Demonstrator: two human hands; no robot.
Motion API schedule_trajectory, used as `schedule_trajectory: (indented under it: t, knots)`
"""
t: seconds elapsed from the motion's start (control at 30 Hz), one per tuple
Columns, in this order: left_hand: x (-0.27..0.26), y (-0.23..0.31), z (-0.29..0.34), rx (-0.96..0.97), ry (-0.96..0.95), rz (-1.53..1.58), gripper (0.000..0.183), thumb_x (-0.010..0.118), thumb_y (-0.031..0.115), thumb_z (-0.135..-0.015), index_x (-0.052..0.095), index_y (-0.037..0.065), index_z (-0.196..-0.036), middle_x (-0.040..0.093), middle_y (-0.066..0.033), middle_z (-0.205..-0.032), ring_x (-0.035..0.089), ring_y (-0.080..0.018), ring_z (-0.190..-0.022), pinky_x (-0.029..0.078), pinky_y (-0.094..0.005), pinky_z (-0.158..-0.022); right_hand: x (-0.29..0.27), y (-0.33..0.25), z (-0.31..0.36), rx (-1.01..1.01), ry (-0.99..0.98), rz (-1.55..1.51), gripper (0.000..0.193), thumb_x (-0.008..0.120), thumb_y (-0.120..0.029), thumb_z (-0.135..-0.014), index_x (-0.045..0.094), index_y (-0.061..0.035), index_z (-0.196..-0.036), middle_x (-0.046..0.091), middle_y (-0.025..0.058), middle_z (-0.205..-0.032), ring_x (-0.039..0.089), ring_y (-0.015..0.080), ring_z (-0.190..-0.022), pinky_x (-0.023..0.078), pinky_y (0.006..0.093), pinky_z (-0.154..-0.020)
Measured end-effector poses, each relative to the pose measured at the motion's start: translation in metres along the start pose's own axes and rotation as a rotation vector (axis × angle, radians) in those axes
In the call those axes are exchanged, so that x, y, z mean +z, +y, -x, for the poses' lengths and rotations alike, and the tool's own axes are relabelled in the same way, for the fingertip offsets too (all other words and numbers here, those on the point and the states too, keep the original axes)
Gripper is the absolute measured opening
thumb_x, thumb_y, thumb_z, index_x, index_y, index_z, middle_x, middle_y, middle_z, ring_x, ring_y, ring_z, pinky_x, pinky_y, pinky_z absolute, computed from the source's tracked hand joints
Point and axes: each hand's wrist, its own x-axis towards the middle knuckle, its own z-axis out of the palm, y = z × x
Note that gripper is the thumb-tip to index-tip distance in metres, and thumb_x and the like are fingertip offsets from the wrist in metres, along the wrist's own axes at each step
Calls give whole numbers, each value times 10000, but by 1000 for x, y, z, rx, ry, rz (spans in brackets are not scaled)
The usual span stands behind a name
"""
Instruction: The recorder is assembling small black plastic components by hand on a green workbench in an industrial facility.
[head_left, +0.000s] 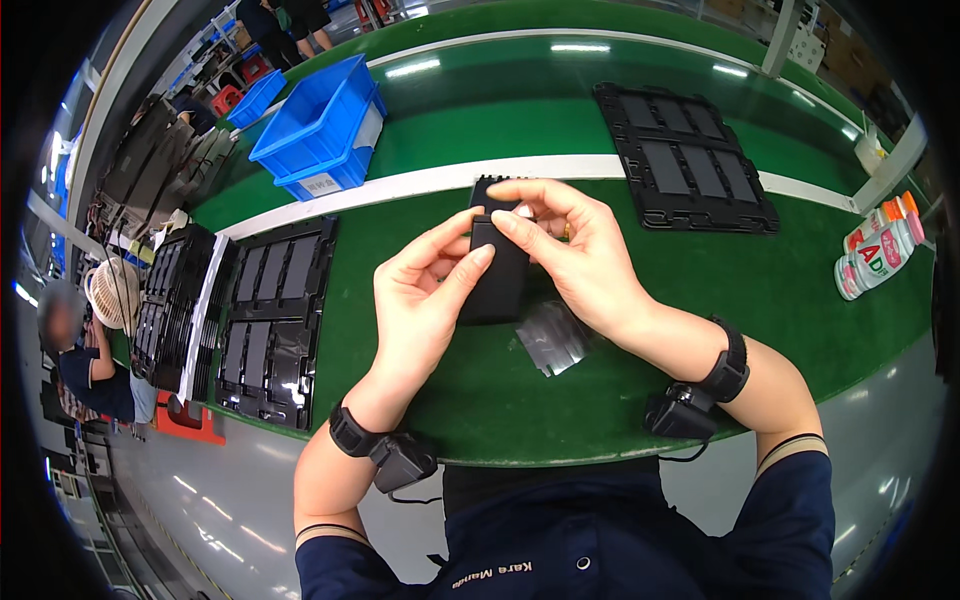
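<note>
Over the middle of the green bench I have a flat black rectangular block between both hands. My left hand is closed on its left side, thumb on the face. My right hand pinches at its upper edge, thumb and forefinger close together; whatever lies between those fingertips is too small to make out. Just beyond the fingers a dark toothed piece shows, partly covered by them. A clear plastic film lies on the bench below my right hand.
Black compartment trays lie at the left and far right, with a tray stack further left. Blue bins stand at the back left. White bottles stand at the right edge. A seated person is at far left.
</note>
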Motion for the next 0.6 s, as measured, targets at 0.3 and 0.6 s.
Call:
schedule_trajectory:
  t: [0.3, 0.6]
  knots:
    - [-4, 0, 2, -3, -15, -114, 355, 631, -46, -785, 573, 1, -1131, 624, -51, -872, 577, -75, -790, 473, -204, -728, -7, -7, -5, 3, -124, 168, 188, 610, -184, -840, 634, 3, -847, 574, 20, -774, 480, 85, -715, 395, 253, -648]
    - [-6, -1, 2, 8, -34, -93, 361, 632, -45, -785, 566, 4, -1136, 610, -34, -863, 564, -61, -764, 463, -188, -713, -8, -12, -3, -17, -101, 265, 165, 614, -157, -825, 638, 3, -855, 565, 15, -758, 481, 97, -706, 403, 261, -646]
